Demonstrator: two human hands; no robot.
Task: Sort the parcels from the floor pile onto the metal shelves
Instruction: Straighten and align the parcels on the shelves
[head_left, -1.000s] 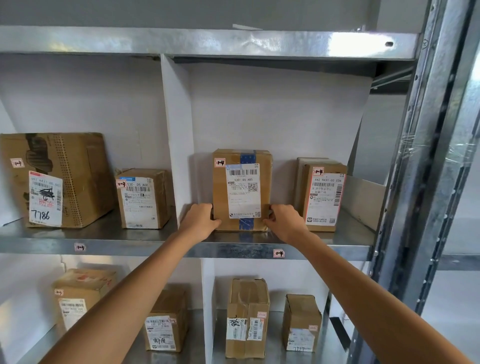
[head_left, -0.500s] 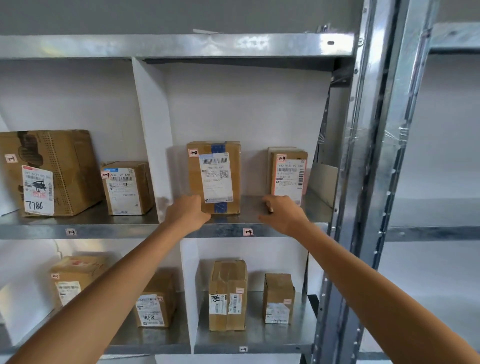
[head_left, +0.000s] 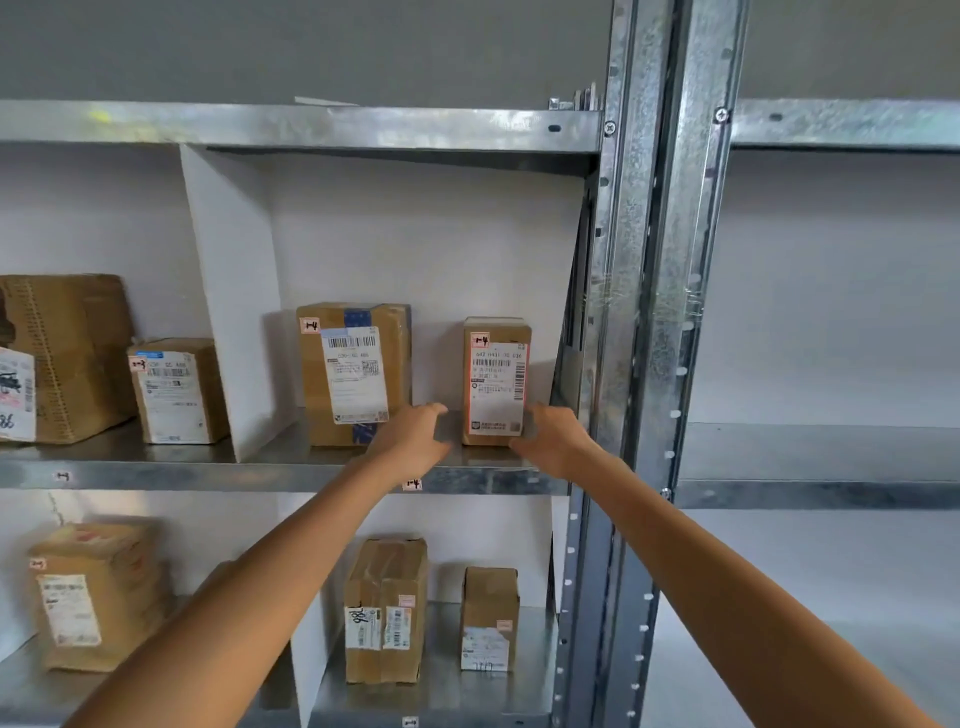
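Observation:
On the middle metal shelf (head_left: 291, 475), in the bay marked 1-4, stand two cardboard parcels. The taller one with blue tape (head_left: 353, 371) is on the left, and nothing touches it. The narrow one with a red-edged label (head_left: 496, 382) is on the right. My left hand (head_left: 415, 436) reaches between them with loosely spread fingers, a short gap away from the narrow parcel's left side. My right hand (head_left: 556, 441) lies against that parcel's lower right corner, fingers relaxed along its side.
A white divider (head_left: 228, 291) splits the shelf; left of it stand a small parcel (head_left: 176, 389) and a big box (head_left: 67, 353). The lower shelf holds several parcels (head_left: 384, 608). A steel upright (head_left: 644, 312) stands just right of my right hand, with another shelf bay beyond.
Both hands have left the blue-taped parcel and moved right to either side of the red-labelled parcel. My view has swung to the right.

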